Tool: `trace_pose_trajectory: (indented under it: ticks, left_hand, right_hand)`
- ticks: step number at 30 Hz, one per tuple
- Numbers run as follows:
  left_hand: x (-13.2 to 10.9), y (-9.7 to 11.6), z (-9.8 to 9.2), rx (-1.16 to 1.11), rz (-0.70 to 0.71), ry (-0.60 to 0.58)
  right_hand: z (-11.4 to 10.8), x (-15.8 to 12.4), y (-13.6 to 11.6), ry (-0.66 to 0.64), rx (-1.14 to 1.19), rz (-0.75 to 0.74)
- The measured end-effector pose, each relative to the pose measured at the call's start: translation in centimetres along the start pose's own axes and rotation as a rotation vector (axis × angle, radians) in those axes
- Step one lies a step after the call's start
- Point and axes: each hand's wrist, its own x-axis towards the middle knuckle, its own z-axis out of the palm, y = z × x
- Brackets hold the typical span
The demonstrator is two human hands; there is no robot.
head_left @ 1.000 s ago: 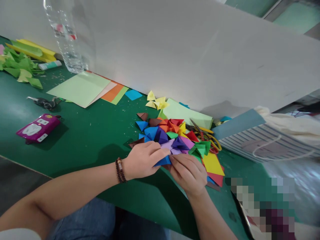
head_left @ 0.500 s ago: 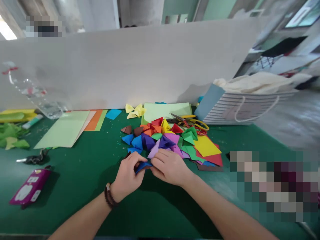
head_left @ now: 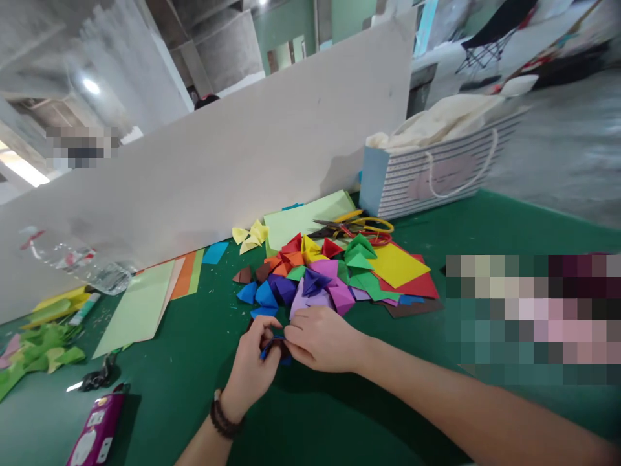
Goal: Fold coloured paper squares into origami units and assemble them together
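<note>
Between my fingers is a small piece of folded blue paper [head_left: 266, 351], mostly covered by both hands. My left hand [head_left: 259, 362], a dark bracelet at its wrist, pinches the paper's left side. At its right side my right hand [head_left: 317, 341] is closed on the same paper, its fingertips close to the left ones. Just beyond the hands lies a pile of folded paper pieces in many colours, among them a purple one [head_left: 284, 288], a blue one [head_left: 266, 295], a pink one [head_left: 341, 298] and a green one [head_left: 359, 248].
Scissors [head_left: 347, 226] lie behind the pile, with a yellow sheet [head_left: 398, 265] to their right. A striped paper bag [head_left: 436, 175] stands at the back right. On the left are pale green sheets [head_left: 133, 310], a plastic bottle [head_left: 92, 262], keys [head_left: 99, 375] and a purple packet [head_left: 97, 430].
The camera view has tilted and shifted. Both hands are still on the blue paper, which now shows less between the fingers and is turned a little.
</note>
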Motion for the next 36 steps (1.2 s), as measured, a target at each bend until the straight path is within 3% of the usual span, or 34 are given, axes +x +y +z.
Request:
trace_pose_trajectory:
  ticks: [12,21,25,36]
  left_hand:
    - [0.2,-0.2,0.3,-0.079,-0.036,-0.011]
    - [0.3,-1.0,0.6,-0.355,-0.187,0.007]
    - [0.6,-0.7,0.5,-0.308,-0.215,0.029]
    - [0.3,-0.4,0.4,-0.226,-0.219,-0.093]
  right_hand:
    - [0.5,-0.1,-0.1,-0.022,0.102,0.09]
    - [0.7,-0.1,-0.1,-0.133,0.247,0.231]
    - [0.7,-0.2,0.1,-0.222,0.217,0.304]
    - [-0.4,-0.1,0.4,-0.293,0.318,0.232]
